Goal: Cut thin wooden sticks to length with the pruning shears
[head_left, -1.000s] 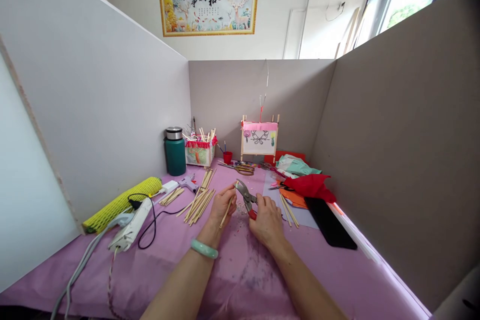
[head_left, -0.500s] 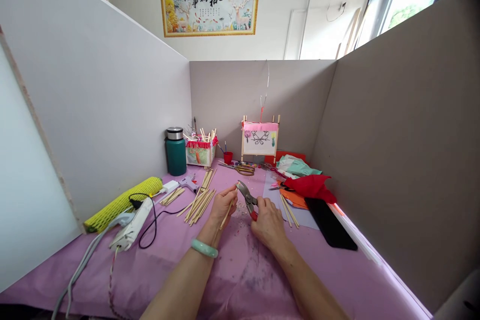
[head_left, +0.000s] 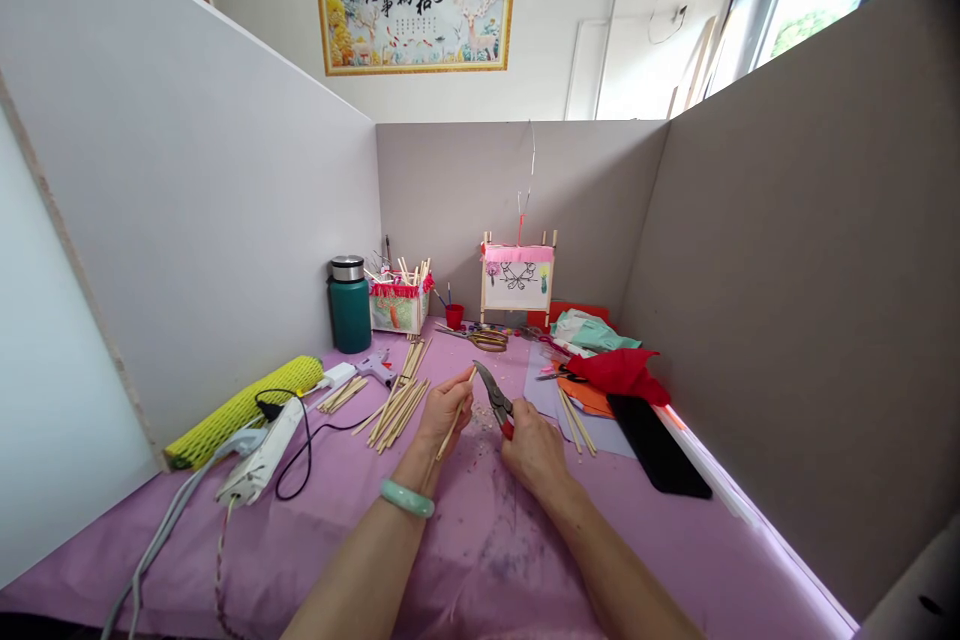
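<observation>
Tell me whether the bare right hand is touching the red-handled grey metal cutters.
Touching. The head view shows the bare right hand wrapped around the handle end of the red-handled grey metal cutters, with no gap between them.

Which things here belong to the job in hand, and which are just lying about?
Part of the job:
thin stick, in the left hand
red-handled cutters, in the right hand
loose sticks to the left, probably

Just lying about, it seems:
green bottle
power strip
yellow mesh roll
crumpled red material
flat black object
</observation>
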A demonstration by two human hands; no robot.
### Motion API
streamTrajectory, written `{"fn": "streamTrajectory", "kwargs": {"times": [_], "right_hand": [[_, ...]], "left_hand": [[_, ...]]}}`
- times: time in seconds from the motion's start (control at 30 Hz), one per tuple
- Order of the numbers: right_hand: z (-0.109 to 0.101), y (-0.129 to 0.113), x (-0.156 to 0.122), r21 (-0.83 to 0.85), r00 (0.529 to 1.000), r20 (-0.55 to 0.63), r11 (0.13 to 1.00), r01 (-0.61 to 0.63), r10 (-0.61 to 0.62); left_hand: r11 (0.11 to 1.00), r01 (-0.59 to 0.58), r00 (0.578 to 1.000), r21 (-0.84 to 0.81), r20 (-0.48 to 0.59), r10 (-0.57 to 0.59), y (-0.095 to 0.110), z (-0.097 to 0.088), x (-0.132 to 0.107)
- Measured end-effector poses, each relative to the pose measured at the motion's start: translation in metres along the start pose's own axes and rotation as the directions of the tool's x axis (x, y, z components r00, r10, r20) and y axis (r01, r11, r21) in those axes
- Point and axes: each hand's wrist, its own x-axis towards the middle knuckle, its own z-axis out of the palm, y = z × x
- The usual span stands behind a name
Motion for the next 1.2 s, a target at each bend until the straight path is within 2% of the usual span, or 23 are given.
{"fn": "streamTrajectory", "kwargs": {"times": [0.27, 0.47, 0.77, 0.9, 1.1, 1.2], "right_hand": [[0.0001, 0.0014, 0.0016, 0.065, 0.999, -0.046, 0.998, 0.025, -0.022], [0.0011, -0.002, -0.0003, 0.049, 0.997, -0.071, 0.998, 0.038, -0.034], [-0.004, -0.0005, -0.0005, 0.008, 1.0, -0.018, 1.0, 0.01, -0.01], [-0.0036, 0.0012, -0.0002, 0.009, 1.0, -0.003, 1.0, 0.0, 0.0], [-0.0009, 0.0001, -0.0008, 0.018, 0.997, -0.074, 0.999, 0.033, -0.031], [-0.0004, -0.0015, -0.0009, 0.015, 0.998, -0.059, 1.0, 0.022, -0.021]], "left_hand": [[0.999, 0.008, 1.0, -0.045, 0.022, -0.007, 0.0026, 0.0008, -0.001], [0.998, 0.006, 1.0, -0.068, 0.031, -0.004, 0.0022, -0.0014, 0.0011], [0.998, 0.035, 0.997, -0.059, 0.069, -0.031, 0.0016, -0.0042, 0.0009], [0.999, 0.023, 0.999, -0.034, 0.035, -0.022, 0.001, -0.0033, 0.0011], [1.0, -0.016, 0.999, 0.015, -0.041, 0.016, -0.0006, -0.0009, 0.0019], [0.999, -0.027, 0.997, 0.038, -0.066, 0.03, -0.001, -0.0005, 0.0013]]}}
